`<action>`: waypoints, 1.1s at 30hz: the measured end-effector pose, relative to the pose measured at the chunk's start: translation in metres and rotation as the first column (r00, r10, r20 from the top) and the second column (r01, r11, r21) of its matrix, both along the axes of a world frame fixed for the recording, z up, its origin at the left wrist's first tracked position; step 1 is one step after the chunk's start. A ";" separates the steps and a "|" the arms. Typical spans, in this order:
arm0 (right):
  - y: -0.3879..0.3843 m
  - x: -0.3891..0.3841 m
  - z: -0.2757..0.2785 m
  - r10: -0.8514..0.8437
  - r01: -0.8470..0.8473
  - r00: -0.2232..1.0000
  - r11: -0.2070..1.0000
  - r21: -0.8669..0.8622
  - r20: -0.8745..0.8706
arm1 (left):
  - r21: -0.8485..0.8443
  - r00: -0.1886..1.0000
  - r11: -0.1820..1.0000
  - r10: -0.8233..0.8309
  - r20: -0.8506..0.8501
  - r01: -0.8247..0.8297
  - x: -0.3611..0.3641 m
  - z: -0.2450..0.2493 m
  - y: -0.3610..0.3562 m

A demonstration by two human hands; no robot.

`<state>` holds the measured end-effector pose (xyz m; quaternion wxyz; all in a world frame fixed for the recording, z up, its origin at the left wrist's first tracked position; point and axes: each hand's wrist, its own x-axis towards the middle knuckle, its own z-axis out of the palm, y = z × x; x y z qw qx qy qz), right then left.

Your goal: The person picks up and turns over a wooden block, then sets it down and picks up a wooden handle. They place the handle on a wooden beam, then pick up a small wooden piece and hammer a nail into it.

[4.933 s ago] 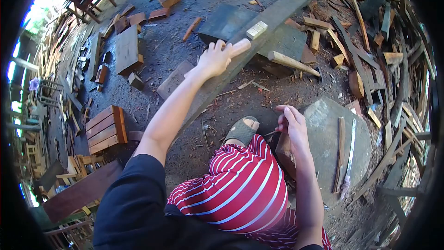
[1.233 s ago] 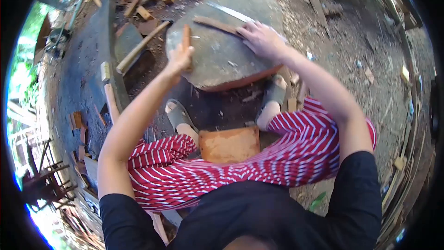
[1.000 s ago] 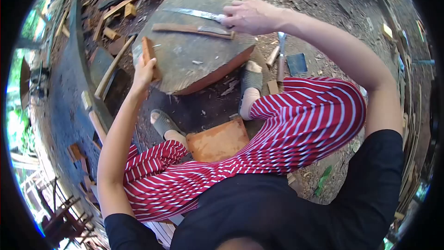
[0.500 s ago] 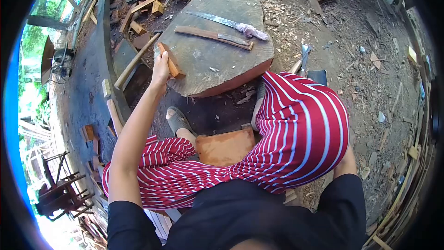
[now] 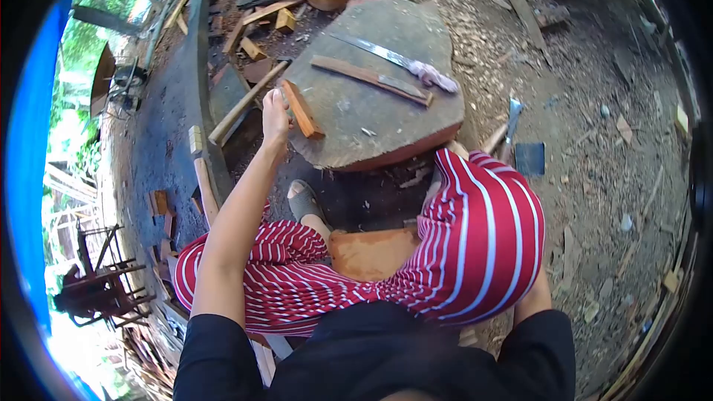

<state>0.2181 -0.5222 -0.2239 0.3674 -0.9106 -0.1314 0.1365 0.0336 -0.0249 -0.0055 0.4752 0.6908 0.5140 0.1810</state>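
Note:
My left hand is at the left edge of the chopping stump, its fingers apart, beside a small orange-brown wooden block. The block lies on the stump, and the hand does not grip it. Farther back on the stump lies a long knife with a cloth-wrapped handle. In front of it is a narrow wooden strip with a short blade-like piece along its right part. My right forearm passes behind my right knee, which hides the right hand.
A long wooden handle leans left of the stump. Right of it, a metal-bladed tool stands near a dark flat plate. A wooden board lies between my legs. Wood offcuts and chips litter the ground.
My left hand has let go of the block, which now lies on the stump. My right knee has shifted, and the view has moved so the stump sits farther right and lower.

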 end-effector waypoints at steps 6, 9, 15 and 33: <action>-0.036 0.004 -0.018 0.098 -0.095 0.992 0.995 -0.040 0.080 | 0.509 0.975 0.853 -0.003 -0.223 0.119 -0.039 -0.016 0.073; -0.037 0.015 -0.013 0.069 -0.061 0.981 0.997 -0.053 0.180 | 0.575 0.769 0.712 0.078 -0.634 0.403 -0.064 -0.005 0.100; -0.033 0.029 0.010 0.034 -0.004 0.934 0.996 -0.085 0.355 | 0.369 0.330 0.671 0.192 -0.924 0.644 -0.100 -0.012 0.141; 0.246 0.103 0.377 0.606 -0.661 0.746 0.626 0.413 0.275 | 0.239 0.919 0.963 -0.202 0.339 0.123 0.043 0.148 -0.038</action>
